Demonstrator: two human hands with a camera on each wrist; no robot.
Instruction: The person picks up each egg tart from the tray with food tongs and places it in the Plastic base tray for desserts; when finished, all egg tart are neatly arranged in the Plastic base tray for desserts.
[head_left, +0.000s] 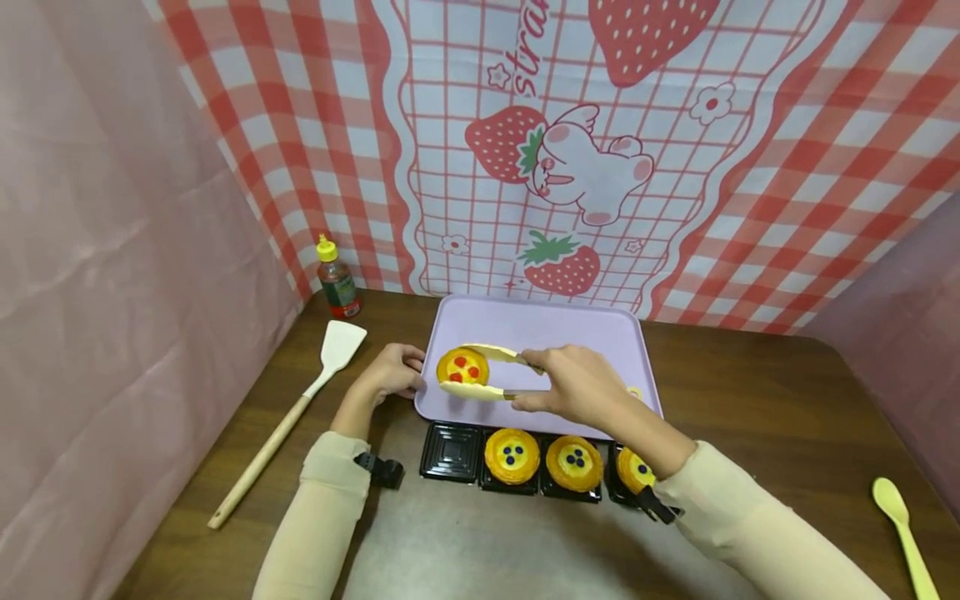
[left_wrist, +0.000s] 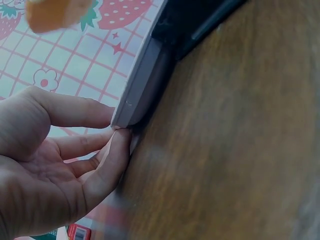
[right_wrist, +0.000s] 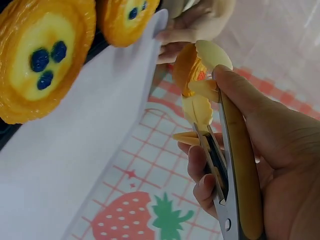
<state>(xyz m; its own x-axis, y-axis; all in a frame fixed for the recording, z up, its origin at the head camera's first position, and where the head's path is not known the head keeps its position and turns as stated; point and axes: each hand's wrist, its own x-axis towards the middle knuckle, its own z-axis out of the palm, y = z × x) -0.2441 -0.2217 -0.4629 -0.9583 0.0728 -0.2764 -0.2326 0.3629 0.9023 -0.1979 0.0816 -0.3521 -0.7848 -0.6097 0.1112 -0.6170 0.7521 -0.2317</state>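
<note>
My right hand [head_left: 581, 383] grips a pair of tongs [right_wrist: 235, 170] with cream scalloped tips. Between those tips is an egg tart [head_left: 462, 367] with red pieces on top, over the left part of the lilac tray [head_left: 517, 321]. At the tray's left edge, my left hand [head_left: 393, 371] pinches the rim; the left wrist view shows the fingers [left_wrist: 112, 155] meeting at its corner. Along the tray's near side stand black plastic boxes. The leftmost box [head_left: 452, 452] holds nothing, while tarts with blue berries [head_left: 512, 456] sit in the others. My right forearm partly covers the rightmost tart [head_left: 634, 471].
Left of the tray lies a white spatula [head_left: 333, 350] with a wooden handle. Behind it a bottle with a yellow cap [head_left: 339, 279] stands near the checked cloth backdrop [head_left: 465, 275]. A pale yellow spoon [head_left: 892, 500] rests at the table's right side.
</note>
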